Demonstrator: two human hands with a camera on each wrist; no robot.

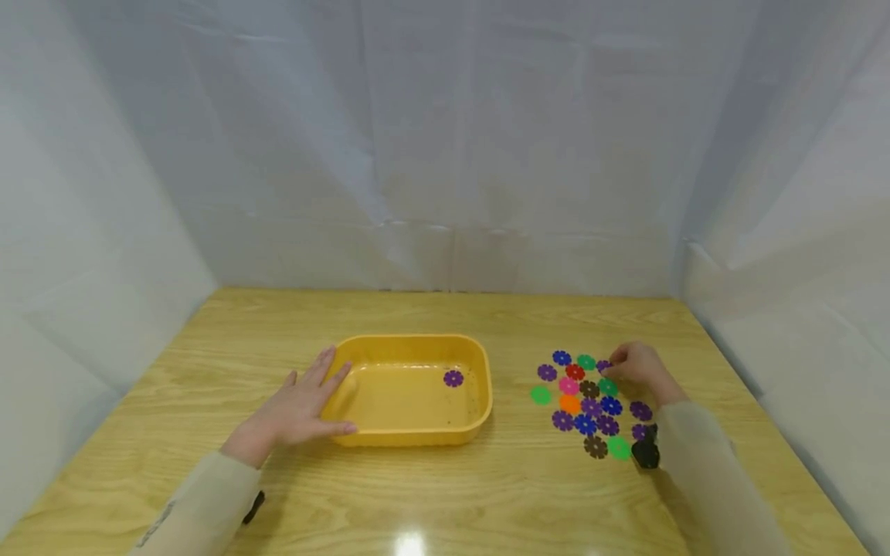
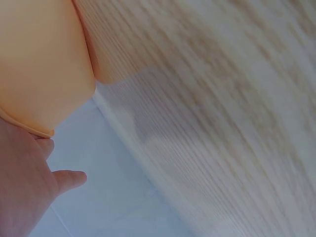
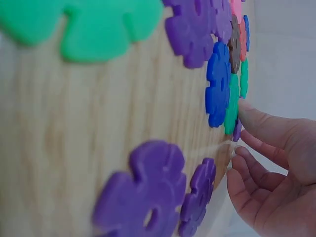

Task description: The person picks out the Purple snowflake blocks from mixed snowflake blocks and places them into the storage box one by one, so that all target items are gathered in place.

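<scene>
Resting flat against the left end of the yellow tray (image 1: pixel 414 340), the left hand (image 1: pixel 300 408) has its fingers straight and spread. One purple flower disc (image 1: pixel 453 378) lies inside the tray, toward its right end. Near the bench's (image 1: pixel 445 494) right edge, the right hand (image 1: pixel 643 369) reaches the far side of the scattered coloured discs (image 1: pixel 587 403), fingers curled onto a small purple disc (image 1: pixel 603 365), touching it.

I am seeing bare counter (image 1: pixel 514 324) lying open between the yellow tray (image 1: pixel 480 363) at 9 o'clock and the flower discs (image 1: pixel 587 401) at 3 o'clock. White sheeting (image 1: pixel 445 154) is walling off 12 o'clock and both sides.
</scene>
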